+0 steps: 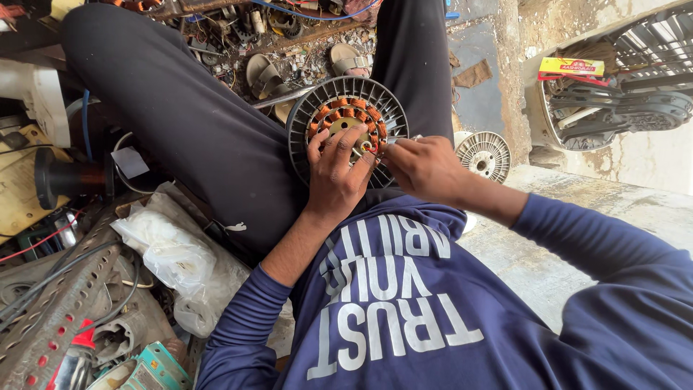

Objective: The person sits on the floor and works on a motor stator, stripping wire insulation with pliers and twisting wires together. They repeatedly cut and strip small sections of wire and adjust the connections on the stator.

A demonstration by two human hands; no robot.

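At frame centre: fan motor stator [346, 119] on my lap.
Left hand [336, 173] grasps its rim; right hand [422, 167] pinches a red lead wire [373, 147].

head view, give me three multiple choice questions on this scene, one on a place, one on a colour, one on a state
1. Where does the round motor part with the ring of coils rest?
A. on the person's lap, between the legs
B. on a wall shelf
C. inside the white bag

2. What colour are the coils around its middle?
A. blue
B. copper orange
C. green

3. How do the hands stand at the motor part?
A. both hang away from it
B. only one is on it
C. both are on it, fingers at the coils

Answers:
1. A, since it sits against the dark trouser legs in front of the blue shirt.
2. B, since the windings show copper orange inside the dark finned rim.
3. C, since the left hand lies over its lower face and the right hand pinches at its centre.
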